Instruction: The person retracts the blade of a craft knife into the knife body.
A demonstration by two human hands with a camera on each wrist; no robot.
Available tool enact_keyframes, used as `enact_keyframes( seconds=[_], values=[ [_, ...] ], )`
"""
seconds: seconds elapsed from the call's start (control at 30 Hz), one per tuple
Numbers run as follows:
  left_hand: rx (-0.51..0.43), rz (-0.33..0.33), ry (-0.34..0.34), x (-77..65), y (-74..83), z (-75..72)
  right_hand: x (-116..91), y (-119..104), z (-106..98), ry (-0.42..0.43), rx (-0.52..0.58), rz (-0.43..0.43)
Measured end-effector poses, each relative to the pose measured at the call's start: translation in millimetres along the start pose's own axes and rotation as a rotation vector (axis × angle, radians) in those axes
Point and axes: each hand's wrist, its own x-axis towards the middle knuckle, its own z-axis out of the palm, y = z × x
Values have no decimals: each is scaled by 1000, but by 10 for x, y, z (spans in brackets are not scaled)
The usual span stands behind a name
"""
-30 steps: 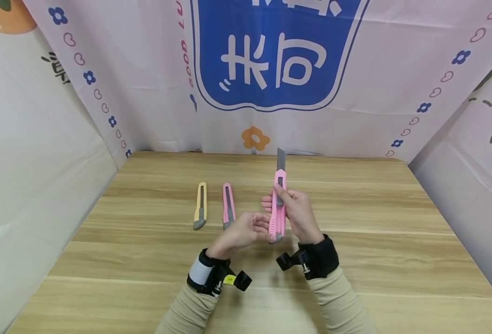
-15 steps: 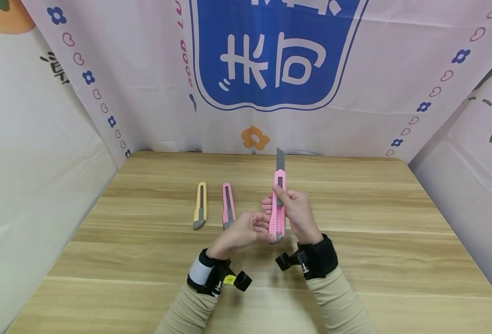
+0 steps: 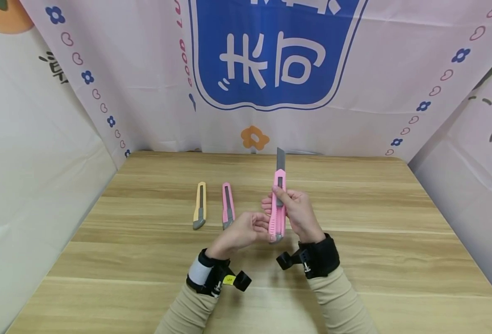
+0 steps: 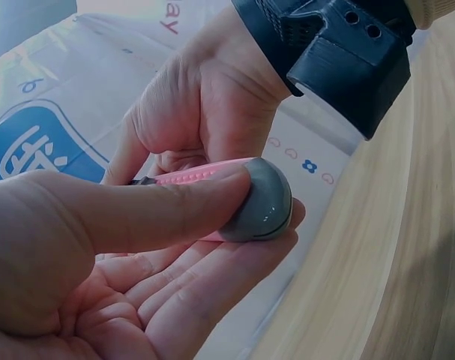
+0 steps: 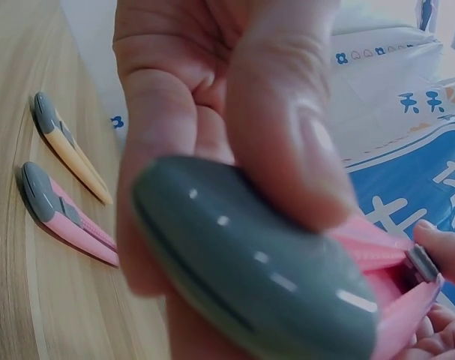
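A pink box cutter point(image 3: 278, 218) is held up off the table with its grey blade point(image 3: 281, 159) slid out and pointing away. My right hand point(image 3: 300, 211) grips its handle, thumb on the grey slider point(image 5: 422, 262). At the near end, my left hand point(image 3: 246, 229) pinches the handle between thumb and fingers, beside the grey end cap point(image 4: 263, 201). To the left, a second pink box cutter point(image 3: 227, 204) lies on the table, its lower end partly behind my left hand. Left of that lies a yellow box cutter point(image 3: 200, 204). No blade shows out of either.
The wood-grain table point(image 3: 375, 260) runs back to a printed cloth point(image 3: 158, 120) hanging behind it. More cloth hangs at the left and right sides. Each wrist wears a black strap with a camera mount point(image 3: 318, 257).
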Motion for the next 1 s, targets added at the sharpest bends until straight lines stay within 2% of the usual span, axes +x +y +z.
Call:
enact_keyframes(
  seconds=[0.5,1.0],
  values=[
    [-20,-1,-17,-1,3,-3,11,-13,-22,-40,23,-1],
    [-32,4,-4,-8,13,-7,7,4,14,-3,14,45]
  ],
)
